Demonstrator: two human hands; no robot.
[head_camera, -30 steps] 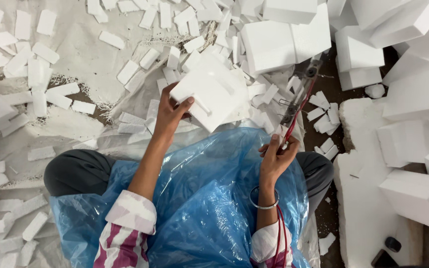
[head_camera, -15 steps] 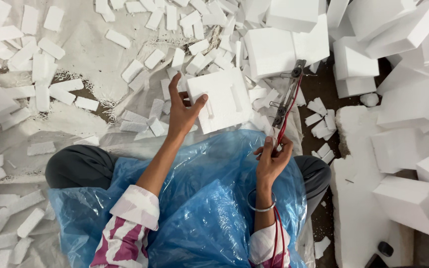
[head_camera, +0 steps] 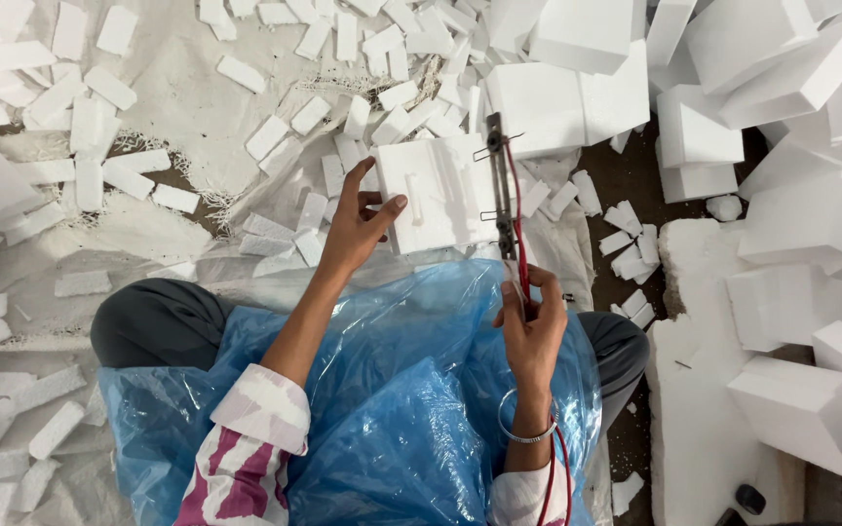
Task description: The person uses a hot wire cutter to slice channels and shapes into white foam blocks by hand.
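White foam block (head_camera: 440, 195) sits beyond the blue plastic sheet (head_camera: 382, 390), left hand (head_camera: 358, 226) gripping its left edge. Right hand (head_camera: 528, 326) grips the wire cutter (head_camera: 501, 185) against its right edge; a slip risks a crooked cut or nicked fingers.

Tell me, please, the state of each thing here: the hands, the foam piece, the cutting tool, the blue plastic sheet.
left hand: grips the foam piece by its left edge
right hand: closed on the cutting tool's handle
foam piece: held up, against the tool
cutting tool: upright, red cord attached
blue plastic sheet: crumpled over the lap
small foam strips: scattered on the floor
large foam blocks: piled at right
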